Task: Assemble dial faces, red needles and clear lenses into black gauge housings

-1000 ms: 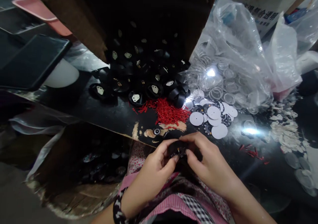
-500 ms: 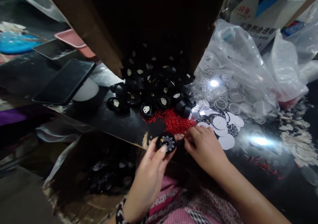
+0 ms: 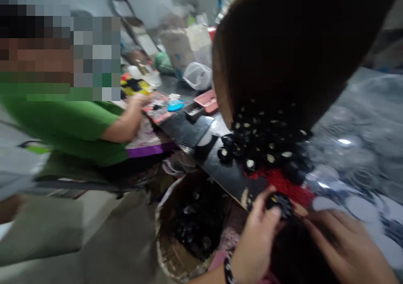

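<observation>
My left hand is closed around a small round black dial with pale markings and a yellow spot, its thumb lying on the face. Just right of it, my right hand is blurred, with its fingers curled together; anything between the fingertips is hidden. Behind both hands lies a heap of thin red pieces. Beyond that, many round black cases with pale plates spill from a tipped cardboard box. White paper discs lie by my right hand.
Clear plastic rings and covers are piled at the right. Below the table edge stands an open carton containing dark round pieces. A phone and a pink tray sit farther left. A person in a green shirt sits at the left.
The view has swung left, bringing the person in green and more of the carton into sight. My left hand still holds the dial, and my right hand stays close beside it.
</observation>
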Action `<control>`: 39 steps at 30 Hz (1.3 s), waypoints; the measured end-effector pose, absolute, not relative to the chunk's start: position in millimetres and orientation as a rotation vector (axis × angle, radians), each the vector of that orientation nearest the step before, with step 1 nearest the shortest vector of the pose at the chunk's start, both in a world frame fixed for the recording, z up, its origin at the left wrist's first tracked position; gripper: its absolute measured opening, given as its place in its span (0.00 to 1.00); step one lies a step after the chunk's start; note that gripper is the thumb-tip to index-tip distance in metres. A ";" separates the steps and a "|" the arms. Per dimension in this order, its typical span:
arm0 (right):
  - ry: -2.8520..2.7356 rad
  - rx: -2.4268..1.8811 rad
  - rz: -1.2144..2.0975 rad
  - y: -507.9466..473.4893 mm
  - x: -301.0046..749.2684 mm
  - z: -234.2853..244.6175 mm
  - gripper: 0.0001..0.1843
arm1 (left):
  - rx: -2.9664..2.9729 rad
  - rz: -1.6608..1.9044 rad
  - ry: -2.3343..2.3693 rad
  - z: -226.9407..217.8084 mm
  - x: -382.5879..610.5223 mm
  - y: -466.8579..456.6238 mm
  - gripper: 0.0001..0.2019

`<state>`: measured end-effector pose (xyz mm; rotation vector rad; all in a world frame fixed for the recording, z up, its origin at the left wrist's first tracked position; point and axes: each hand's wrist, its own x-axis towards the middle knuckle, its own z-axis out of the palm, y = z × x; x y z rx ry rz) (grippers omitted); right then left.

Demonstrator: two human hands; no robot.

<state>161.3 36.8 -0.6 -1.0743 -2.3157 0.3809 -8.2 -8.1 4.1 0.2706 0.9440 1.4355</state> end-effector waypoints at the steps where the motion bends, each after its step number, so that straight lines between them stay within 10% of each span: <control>1: -2.248 -1.136 0.476 34.0 151.8 11.9 0.09 | 0.308 1.464 0.985 6.6 -12.5 -7.9 0.23; 26: -2.010 -1.375 0.969 14.5 137.4 40.9 0.09 | 1.213 1.206 1.364 3.0 -8.8 -9.4 0.13; 39: -2.398 -1.244 0.375 30.8 142.0 30.1 0.07 | 0.709 1.022 1.151 -10.3 -14.7 -9.8 0.21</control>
